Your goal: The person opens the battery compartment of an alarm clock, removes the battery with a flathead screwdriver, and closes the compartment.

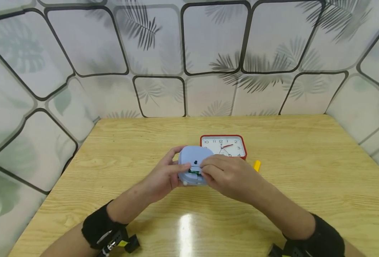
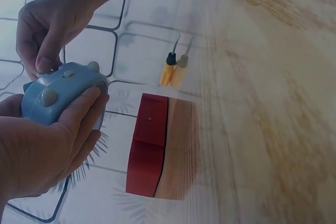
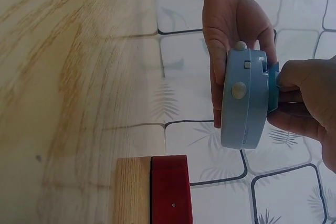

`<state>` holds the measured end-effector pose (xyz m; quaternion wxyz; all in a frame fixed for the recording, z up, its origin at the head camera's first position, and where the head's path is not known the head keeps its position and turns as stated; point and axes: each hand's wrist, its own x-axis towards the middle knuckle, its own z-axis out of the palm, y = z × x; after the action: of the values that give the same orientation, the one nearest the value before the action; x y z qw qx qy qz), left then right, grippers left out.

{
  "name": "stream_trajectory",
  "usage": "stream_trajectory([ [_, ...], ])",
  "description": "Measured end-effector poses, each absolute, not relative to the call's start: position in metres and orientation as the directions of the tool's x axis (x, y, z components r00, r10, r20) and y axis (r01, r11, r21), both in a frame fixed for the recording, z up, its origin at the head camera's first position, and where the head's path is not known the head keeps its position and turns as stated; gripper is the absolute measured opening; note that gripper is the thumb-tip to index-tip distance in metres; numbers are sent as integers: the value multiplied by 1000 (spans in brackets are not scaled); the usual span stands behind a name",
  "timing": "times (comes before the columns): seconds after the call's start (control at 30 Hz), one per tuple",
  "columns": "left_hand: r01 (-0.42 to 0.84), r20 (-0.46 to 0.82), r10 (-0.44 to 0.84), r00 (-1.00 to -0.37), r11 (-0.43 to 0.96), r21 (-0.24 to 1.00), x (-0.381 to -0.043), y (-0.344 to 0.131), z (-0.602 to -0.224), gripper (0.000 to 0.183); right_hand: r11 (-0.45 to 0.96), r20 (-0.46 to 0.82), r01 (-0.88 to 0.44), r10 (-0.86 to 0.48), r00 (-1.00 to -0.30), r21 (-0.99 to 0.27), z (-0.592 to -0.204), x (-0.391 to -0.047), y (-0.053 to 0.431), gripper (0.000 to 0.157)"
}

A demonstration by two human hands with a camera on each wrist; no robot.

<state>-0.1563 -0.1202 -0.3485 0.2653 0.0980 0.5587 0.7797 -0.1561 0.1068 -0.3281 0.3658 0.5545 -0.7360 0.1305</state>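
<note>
A small light-blue alarm clock (image 1: 195,154) is held off the table with its back up, showing a black knob and a green strip in an open slot. My left hand (image 1: 163,176) grips it from the left, thumb on the back and fingers underneath. My right hand (image 1: 232,176) bends over its right side, and its thumb and fingertips pinch a thin blue cover (image 3: 273,87) at the back. Rounded pale feet (image 2: 49,97) stick out from the clock's edge in the left wrist view. The fingertips hide part of the slot in the head view.
A red-framed square clock (image 1: 223,146) lies face up just behind the hands. Right of it is a yellow-handled screwdriver (image 1: 257,165), its shaft visible in the left wrist view. A patterned curtain (image 1: 215,92) borders the wooden table (image 1: 305,160).
</note>
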Motion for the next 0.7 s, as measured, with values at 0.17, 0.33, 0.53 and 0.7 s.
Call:
stream_trajectory([
  [0.17,-293,-136,521,-843,-232,928,-159,-121,-348,61,347,699,-916,-706,-114,201,-326,-156,108,17],
  [0.33,-277,-152,474,-867,-207,938,-162,-125,-348,62,358,686,-920,-710,-158,159,-325,-156,110,3],
  [0.53,-265,-173,373,-911,-209,941,-171,-131,-347,68,361,659,-922,-730,-184,143,-326,-157,111,15],
  [0.7,-278,-201,317,-927,-222,935,-177,-135,-347,72,374,549,-919,-797,-251,124,-334,-159,111,16],
])
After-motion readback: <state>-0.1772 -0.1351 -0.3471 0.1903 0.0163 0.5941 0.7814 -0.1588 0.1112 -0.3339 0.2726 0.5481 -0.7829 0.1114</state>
